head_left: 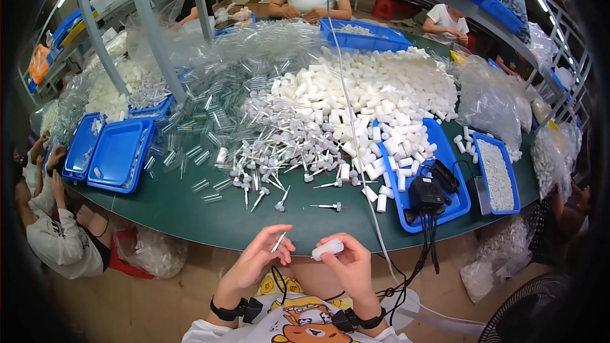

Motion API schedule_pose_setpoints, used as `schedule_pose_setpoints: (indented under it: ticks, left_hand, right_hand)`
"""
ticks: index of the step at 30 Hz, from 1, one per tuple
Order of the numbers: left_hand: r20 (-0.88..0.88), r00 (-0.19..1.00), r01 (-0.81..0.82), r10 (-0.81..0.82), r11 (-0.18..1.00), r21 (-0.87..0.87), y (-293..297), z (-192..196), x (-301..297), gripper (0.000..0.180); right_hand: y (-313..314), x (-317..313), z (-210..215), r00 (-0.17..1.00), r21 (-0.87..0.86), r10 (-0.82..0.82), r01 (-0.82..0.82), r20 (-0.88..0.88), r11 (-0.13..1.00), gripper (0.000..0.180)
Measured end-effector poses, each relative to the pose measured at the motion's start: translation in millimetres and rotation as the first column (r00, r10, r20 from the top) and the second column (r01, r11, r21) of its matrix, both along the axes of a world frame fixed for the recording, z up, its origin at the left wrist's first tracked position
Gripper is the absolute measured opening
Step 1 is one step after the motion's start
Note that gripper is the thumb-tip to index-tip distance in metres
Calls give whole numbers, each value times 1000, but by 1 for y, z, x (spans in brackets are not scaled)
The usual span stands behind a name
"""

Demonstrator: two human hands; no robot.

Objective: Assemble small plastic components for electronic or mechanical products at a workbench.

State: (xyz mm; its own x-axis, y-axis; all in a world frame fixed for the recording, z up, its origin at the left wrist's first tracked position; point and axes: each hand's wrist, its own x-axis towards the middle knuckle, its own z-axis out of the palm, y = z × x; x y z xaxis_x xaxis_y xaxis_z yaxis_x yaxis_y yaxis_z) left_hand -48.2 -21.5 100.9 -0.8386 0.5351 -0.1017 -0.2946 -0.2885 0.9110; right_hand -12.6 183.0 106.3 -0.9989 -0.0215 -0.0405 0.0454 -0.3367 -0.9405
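L hand (pixel 256 259) is at the near edge of the dark green desk (pixel 190 216), fingers part-curled, its grip narrowed on a thin white stick (pixel 278 242), tilted. R hand (pixel 353 268), just beside it, has thumb & fingers closed round a smooth white plastic cylinder (pixel 328 249); stick & cylinder are apart. On the desk ahead: one grey-capped applicator w/ thin white stem (pixel 327 206) lying alone, a heap of similar pcs behind, clear plastic tubes (pixel 201 185) to L, big pile of white cylindrical caps (pixel 381 82) beyond. To R, blue plastic tray (pixel 466 206) w/ white caps & black power adapters (pixel 427 194); next to it, blue tray of small white pcs (pixel 495 174). Person's white top (pixel 257 333) has a cartoon bear print; small marks beside it too tiny to read.
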Motion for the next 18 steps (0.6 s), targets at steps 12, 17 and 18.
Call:
schedule_pose_setpoints:
  ticks: [12, 17, 18]
  left_hand:
    - [-170, 985, -5, -4, 999, -53, 17, -7, -18, 28]
    - [-281, 960, -54, 12, 988, -142, 25, -7, -29, 30]
    - [-274, 962, -56, 21, 991, -122, 26, -8, -31, 32]
  right_hand:
    - [29, -15, 11, 981, 150, -48, 77, -191, 986, 29]
    - [30, -31, 2, 980, 152, -17, 48, -198, 987, 31]
    - [29, -33, 0, 983, 151, -11, 39, -183, 988, 31]
